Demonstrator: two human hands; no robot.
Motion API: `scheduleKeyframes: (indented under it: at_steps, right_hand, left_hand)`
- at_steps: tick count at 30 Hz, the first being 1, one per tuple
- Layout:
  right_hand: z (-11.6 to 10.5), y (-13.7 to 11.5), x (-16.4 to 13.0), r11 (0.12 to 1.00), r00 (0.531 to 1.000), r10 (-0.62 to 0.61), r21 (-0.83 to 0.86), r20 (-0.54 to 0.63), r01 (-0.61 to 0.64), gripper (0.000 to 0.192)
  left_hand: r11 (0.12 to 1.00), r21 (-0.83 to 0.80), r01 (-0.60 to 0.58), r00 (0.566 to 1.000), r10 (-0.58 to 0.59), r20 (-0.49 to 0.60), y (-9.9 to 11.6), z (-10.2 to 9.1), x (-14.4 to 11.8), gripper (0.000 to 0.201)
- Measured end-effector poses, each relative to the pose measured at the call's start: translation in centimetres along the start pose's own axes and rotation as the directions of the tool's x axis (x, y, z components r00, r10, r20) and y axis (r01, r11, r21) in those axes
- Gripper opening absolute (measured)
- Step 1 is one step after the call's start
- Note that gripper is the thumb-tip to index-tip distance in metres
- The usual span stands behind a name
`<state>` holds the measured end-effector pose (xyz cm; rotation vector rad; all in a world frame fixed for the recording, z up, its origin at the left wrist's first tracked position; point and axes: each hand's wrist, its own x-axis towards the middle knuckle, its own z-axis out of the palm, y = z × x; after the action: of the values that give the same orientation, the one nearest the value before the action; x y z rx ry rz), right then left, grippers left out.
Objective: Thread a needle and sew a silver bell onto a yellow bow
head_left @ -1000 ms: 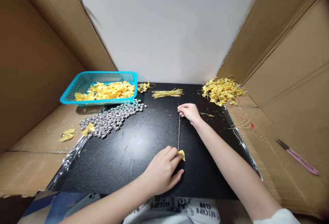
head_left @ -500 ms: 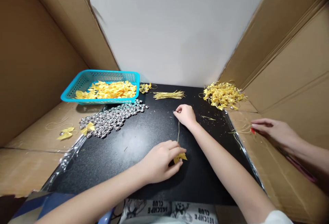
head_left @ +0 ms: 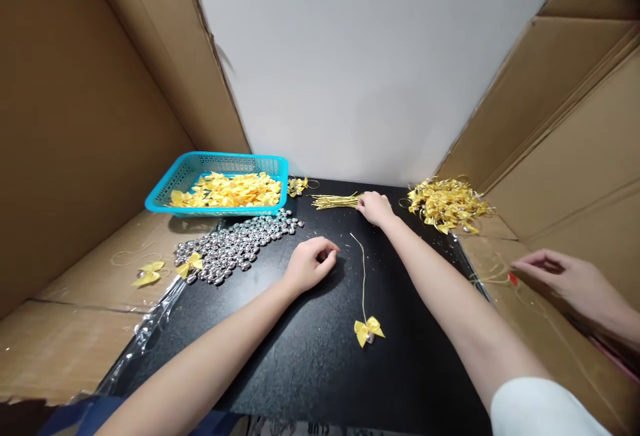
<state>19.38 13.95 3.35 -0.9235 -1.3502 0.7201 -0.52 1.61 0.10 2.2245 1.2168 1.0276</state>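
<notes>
A yellow ribbon bow point(head_left: 369, 331) w/ a small silver bead at its knot and a thin gold cord point(head_left: 363, 276) attached is seen lying free on the black mat point(head_left: 280, 349). The gold cord bundle point(head_left: 336, 201) at the mat's far edge is touched by the right hand point(head_left: 376, 207), fingers curled; whether a strand is pinched can't be told. The left hand point(head_left: 311, 265) is rested on the mat, loosely curled, nothing seen in it.

Both bare forearms reach forward from the lower edge of the view. The left hand point(head_left: 311, 264) lies palm down with its fingers point(head_left: 327, 250) curled loosely inward, holding nothing. The right arm stretches farther out, a white sleeve at its upper part; the right hand point(head_left: 376, 208) has its fingers bent downward, knuckles up.
</notes>
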Motion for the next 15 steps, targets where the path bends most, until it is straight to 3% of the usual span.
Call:
scheduleKeyframes:
  at_steps: [6,11,13,15]
  right_hand:
    - [-1.1,0.0,0.5,0.979,0.998,-0.058,-0.193,0.006,0.058,0.052]
    - [-2.7,-0.7,0.9,0.935,0.993,-0.113,-0.334,0.030,0.117,0.051]
    - [-3.7,-1.4,1.1,0.861,0.972,-0.196,-0.451,0.131,0.234,0.047]
    - [-4.9,-2.4,1.0,0.715,0.909,-0.286,-0.565,0.303,0.413,0.042]
  left_hand:
    - [1.000,-0.025,0.016,0.998,-0.017,-0.054,-0.4,0.2,0.3,0.013]
    - [0.999,0.015,0.032,0.993,-0.030,-0.114,-0.5,0.2,0.2,0.012]
    - [0.998,0.051,0.021,0.990,-0.014,-0.139,-0.4,0.2,0.2,0.012]
    - [0.995,0.099,-0.002,0.984,0.019,-0.177,-0.3,0.2,0.2,0.012]
